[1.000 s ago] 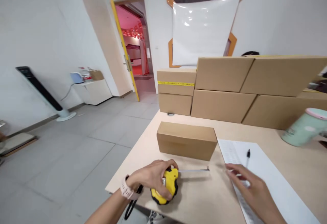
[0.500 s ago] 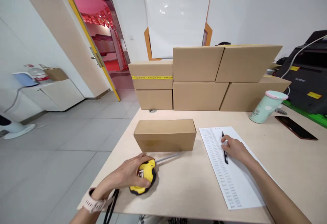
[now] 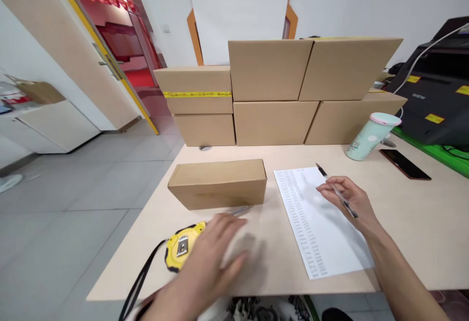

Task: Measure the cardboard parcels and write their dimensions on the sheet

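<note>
My left hand (image 3: 216, 252), blurred, hovers over the table with thumb and fingers apart and nothing in it. Just left of it lies a yellow and black tape measure (image 3: 182, 246) with a black wrist strap. Part of its blade (image 3: 240, 210) shows beyond my fingers, close to the front of a small brown cardboard box (image 3: 220, 186). In my right hand (image 3: 353, 203) is a pen (image 3: 340, 195), its dark tip pointing up and away. Below that hand lies a white sheet (image 3: 311, 233) with columns of small text down its left side.
Several cardboard boxes (image 3: 274, 123) are stacked along the table's back. A mint tumbler (image 3: 372, 138) stands at the right, with a dark phone (image 3: 405, 164) lying beside it. A black printer (image 3: 432, 96) stands at the far right. The table's left edge (image 3: 135, 208) borders the floor.
My left hand has let go of the tape measure and moved right. My right hand has picked the pen up off the sheet. The view has shifted slightly.
</note>
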A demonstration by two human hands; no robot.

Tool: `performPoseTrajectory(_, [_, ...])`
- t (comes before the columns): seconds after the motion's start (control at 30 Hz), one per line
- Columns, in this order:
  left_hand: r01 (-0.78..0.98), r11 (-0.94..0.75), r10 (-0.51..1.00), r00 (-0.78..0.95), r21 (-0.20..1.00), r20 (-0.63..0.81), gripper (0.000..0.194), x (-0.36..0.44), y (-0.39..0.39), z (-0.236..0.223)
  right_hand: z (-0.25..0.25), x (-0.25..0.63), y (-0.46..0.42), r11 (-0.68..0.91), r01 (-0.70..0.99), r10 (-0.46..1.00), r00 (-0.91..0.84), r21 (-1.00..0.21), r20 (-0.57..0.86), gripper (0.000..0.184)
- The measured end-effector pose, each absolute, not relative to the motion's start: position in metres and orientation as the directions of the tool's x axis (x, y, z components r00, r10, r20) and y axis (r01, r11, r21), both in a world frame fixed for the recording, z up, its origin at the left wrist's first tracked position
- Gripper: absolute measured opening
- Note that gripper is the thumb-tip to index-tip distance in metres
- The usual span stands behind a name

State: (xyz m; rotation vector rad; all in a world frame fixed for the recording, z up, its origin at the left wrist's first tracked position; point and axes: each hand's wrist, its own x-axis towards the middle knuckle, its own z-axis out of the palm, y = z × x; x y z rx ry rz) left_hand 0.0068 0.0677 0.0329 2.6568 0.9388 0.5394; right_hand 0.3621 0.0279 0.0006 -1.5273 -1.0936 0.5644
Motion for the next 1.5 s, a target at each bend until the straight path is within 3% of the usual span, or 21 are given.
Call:
performPoseTrajectory(0.07, [0.408, -0.816, 0.516, 0.833, 0.409, 0.198, 0.03, 0.06, 0.054, 0.032, -0.007, 0.356, 0.037, 0.054, 0.375, 0.783, 0.559, -0.925, 0.273, 0.032])
performPoseTrajectory(0.1, [0.363, -0.854, 0.451, 0.874, 0.374, 0.179, 0.025, 0.087, 0.05, 0.028, -0.011, 0.353, 0.042, 0.071, 0.361, 0.759, 0.586, -0.93, 0.285, 0.037])
performPoseTrajectory(0.17, [0.379, -0.885, 0.422, 0.898, 0.271, 0.124, 0.023, 0.134, 0.047, 0.012, -0.019, 0.351, 0.052, 0.122, 0.247, 0.776, 0.58, -0.961, 0.248, 0.044])
performPoseTrajectory(0.27, [0.404, -0.892, 0.431, 0.896, 0.201, 0.11, 0.036, 0.178, 0.05, -0.018, -0.029, 0.353, 0.061, 0.127, 0.0, 0.872, 0.476, -0.992, 0.112, 0.059])
performPoseTrajectory(0.33, [0.423, -0.892, 0.442, 0.89, 0.159, 0.113, 0.052, 0.191, 0.053, -0.035, -0.036, 0.354, 0.062, 0.07, -0.059, 0.898, 0.439, -0.996, 0.037, 0.056])
performPoseTrajectory(0.47, [0.459, -0.882, 0.469, 0.877, 0.109, 0.106, 0.066, 0.192, 0.054, -0.052, -0.05, 0.353, 0.061, -0.015, 0.012, 0.859, 0.512, -1.0, -0.006, 0.034])
performPoseTrajectory(0.67, [0.476, -0.876, 0.482, 0.871, 0.081, 0.098, 0.071, 0.19, 0.055, -0.059, -0.059, 0.345, 0.063, 0.016, -0.002, 0.859, 0.511, -1.0, 0.013, 0.029])
performPoseTrajectory(0.83, [0.476, -0.872, 0.485, 0.873, 0.111, 0.063, 0.07, 0.191, 0.059, -0.063, -0.062, 0.342, 0.065, 0.004, -0.086, 0.854, 0.519, -0.996, -0.042, 0.039])
performPoseTrajectory(1.07, [0.448, -0.882, 0.462, 0.883, 0.144, 0.084, 0.068, 0.192, 0.062, -0.07, -0.057, 0.343, 0.059, -0.02, 0.134, 0.816, 0.574, -0.991, 0.061, 0.036])
performPoseTrajectory(1.3, [0.443, -0.884, 0.461, 0.879, 0.15, 0.12, 0.068, 0.191, 0.062, -0.065, -0.058, 0.352, 0.062, -0.052, 0.009, 0.862, 0.506, -0.999, -0.04, 0.038])
performPoseTrajectory(1.5, [0.459, -0.879, 0.47, 0.88, 0.129, 0.072, 0.068, 0.192, 0.062, -0.061, -0.058, 0.346, 0.061, -0.024, 0.284, 0.835, 0.533, -0.959, 0.137, 0.032])
